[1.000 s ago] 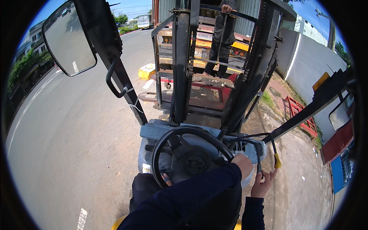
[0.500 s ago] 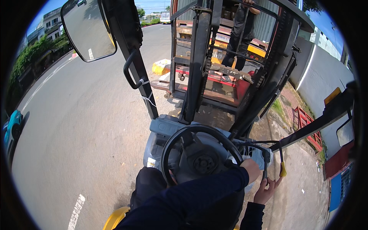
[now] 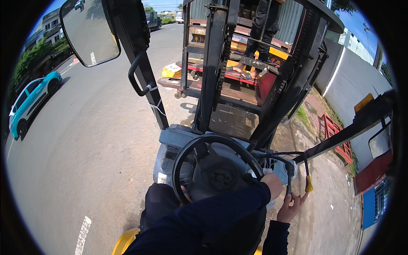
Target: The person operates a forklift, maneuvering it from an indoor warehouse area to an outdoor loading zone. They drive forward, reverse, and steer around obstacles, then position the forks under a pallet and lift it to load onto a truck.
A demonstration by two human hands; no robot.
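My left arm, in a dark sleeve, crosses over the black steering wheel (image 3: 221,172) of a forklift. My left hand (image 3: 273,185) is closed on the right part of its rim; the fingertips are hidden. Farther right, my right hand (image 3: 290,208) pinches the end of a black lever (image 3: 290,185) between thumb and fingers. An outstretched finger touches the yellow knob (image 3: 309,184) of a neighbouring lever. Ahead stands the black mast (image 3: 214,68), with a worn crossbar (image 3: 255,63) across it. Some skin shows through the wheel's left side; I cannot tell what it is.
Beyond the mast a person (image 3: 264,32) stands on a red platform (image 3: 238,77) behind a vehicle. A teal car (image 3: 34,100) is on the road at left; a dark truck (image 3: 153,20) is farther off. At right are a white wall (image 3: 355,80) and a red metal frame (image 3: 338,136).
The teal car has come fully into view, and a dark truck appears beyond the mirror. The crossbar stands higher against the person's legs. Both hands keep their places; the whole view has shifted slightly.
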